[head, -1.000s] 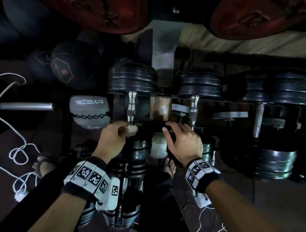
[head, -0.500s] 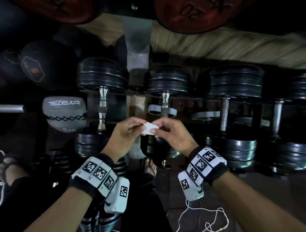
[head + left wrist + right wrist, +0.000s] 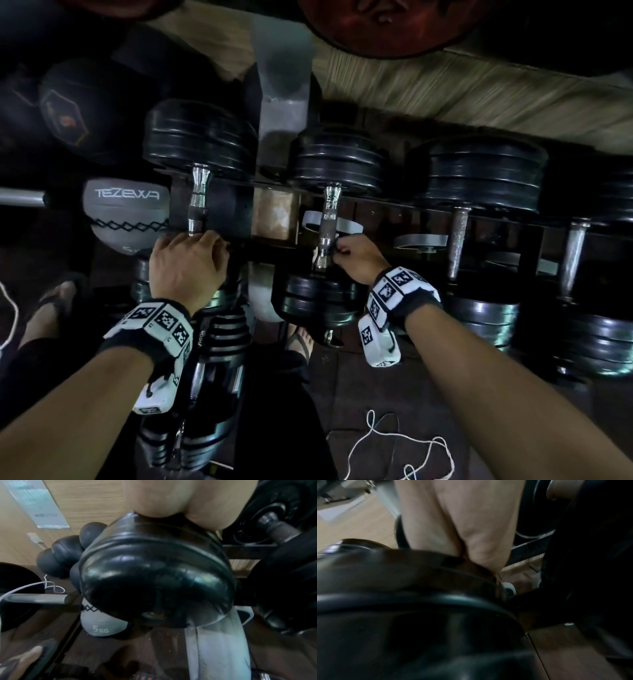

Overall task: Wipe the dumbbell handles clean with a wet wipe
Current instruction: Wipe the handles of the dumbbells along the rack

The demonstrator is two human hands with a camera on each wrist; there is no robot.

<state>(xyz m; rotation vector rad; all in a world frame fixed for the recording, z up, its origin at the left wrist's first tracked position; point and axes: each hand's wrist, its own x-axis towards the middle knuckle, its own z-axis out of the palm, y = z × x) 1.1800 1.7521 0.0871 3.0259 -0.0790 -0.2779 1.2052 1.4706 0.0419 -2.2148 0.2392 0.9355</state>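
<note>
Both hands, left (image 3: 186,263) and right (image 3: 356,257), curl around dumbbell handles (image 3: 327,226).

Left hand (image 3: 186,265) rests at near end of left dumbbell handle (image 3: 198,205), frame centre-left. Right hand (image 3: 356,258) curled against middle dumbbell handle (image 3: 327,222). Wipe not visible.

Dumbbells (image 3: 329,236) side by side on rack (image 3: 394,205), medicine ball (image 3: 126,216) left.

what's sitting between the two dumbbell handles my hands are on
In the head view, a rust-brown block on the rack lies between the left handle and the right handle.
</note>
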